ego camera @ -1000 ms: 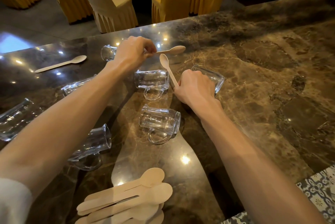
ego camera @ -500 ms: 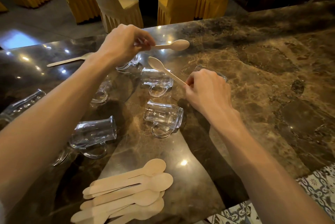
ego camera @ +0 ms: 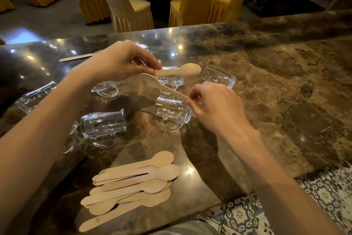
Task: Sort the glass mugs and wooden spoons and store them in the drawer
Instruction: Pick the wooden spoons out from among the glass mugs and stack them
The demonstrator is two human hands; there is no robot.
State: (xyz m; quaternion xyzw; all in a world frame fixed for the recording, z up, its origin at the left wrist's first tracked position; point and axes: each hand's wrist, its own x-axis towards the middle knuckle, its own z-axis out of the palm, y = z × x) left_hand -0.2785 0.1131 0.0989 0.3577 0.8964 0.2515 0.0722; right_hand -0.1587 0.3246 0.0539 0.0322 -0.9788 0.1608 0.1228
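Above the marble counter (ego camera: 266,86), the left hand (ego camera: 116,61) pinches one wooden spoon (ego camera: 182,70); the right hand (ego camera: 215,109) pinches another spoon (ego camera: 162,86), their ends seemingly touching over the glass mugs (ego camera: 172,111).

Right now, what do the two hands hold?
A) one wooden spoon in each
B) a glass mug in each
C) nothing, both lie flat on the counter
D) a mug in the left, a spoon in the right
A: the left hand pinches a wooden spoon by its handle, and the right hand pinches the handle end of a second wooden spoon.
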